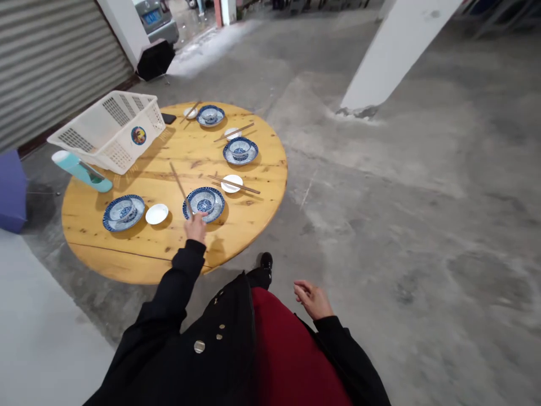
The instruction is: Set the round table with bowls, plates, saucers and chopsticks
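My left hand [195, 227] is closed around chopsticks [180, 183], which point up and away over the near edge of a blue-patterned plate with a bowl [204, 204]. One finger reaches over that plate's rim. To its left is a small white dish [156, 214] with nothing on it, and beyond that another blue-patterned plate and bowl [124, 213]. On the right, chopsticks [243, 186] rest across a second white dish [232, 183]. My right hand [313, 299] hangs beside my body above the floor, its fingers loosely curled with nothing seen in them.
The round wooden table [152, 254] also bears a white plastic basket [120, 149], a leaning turquoise bottle [84, 171], a dark phone [168, 118] and two farther place settings. A slanting white pillar [393, 56] stands to the right. A purple umbrella [12, 192] is at left.
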The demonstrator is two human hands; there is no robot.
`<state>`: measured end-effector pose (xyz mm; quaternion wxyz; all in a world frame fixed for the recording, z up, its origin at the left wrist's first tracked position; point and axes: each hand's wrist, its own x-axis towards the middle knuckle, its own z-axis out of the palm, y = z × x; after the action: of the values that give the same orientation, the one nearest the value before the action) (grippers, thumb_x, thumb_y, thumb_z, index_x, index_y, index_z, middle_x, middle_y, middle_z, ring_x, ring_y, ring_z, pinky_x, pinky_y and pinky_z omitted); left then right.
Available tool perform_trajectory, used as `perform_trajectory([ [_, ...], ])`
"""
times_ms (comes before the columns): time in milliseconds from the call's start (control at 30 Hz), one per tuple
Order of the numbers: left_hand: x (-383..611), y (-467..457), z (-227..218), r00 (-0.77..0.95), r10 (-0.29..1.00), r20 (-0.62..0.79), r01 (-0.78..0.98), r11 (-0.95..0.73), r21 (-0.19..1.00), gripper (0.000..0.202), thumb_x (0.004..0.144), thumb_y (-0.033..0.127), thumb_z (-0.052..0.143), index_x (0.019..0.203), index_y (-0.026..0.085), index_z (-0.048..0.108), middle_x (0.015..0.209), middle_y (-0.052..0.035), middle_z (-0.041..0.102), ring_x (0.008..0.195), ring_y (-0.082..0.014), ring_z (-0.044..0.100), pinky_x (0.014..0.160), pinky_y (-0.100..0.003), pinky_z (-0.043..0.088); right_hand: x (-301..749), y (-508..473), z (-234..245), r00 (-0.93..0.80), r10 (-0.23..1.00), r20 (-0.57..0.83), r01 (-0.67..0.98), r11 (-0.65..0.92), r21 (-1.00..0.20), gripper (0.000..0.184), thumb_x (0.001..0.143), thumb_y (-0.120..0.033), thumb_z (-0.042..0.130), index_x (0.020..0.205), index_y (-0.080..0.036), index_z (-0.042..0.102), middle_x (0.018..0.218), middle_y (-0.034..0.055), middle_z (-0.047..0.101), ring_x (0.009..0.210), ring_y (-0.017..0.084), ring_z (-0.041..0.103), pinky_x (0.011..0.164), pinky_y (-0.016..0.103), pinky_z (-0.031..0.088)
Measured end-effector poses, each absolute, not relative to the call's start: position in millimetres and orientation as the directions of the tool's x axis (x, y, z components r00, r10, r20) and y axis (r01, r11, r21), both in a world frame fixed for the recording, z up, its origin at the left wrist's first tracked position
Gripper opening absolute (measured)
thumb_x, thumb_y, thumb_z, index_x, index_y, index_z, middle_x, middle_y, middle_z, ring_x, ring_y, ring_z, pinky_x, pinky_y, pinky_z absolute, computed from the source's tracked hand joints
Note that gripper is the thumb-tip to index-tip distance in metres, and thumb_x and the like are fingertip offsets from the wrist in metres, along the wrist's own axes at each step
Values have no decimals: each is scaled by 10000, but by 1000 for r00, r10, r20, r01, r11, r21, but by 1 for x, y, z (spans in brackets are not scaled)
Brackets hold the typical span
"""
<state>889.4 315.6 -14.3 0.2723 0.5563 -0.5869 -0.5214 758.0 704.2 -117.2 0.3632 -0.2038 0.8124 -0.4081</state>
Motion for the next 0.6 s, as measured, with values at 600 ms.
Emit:
perform_trajectory([
  [600,665,340,-71,22,-795,-607,318,-570,758,254,984,324,517,924,104,629,924,-144,733,840,-148,725,731,-221,561,571,409,-25,-274,-950,-151,-813,313,-492,442,939,-371,515,1291,-104,545,1312,206,580,1224,294,564,998,387,475],
])
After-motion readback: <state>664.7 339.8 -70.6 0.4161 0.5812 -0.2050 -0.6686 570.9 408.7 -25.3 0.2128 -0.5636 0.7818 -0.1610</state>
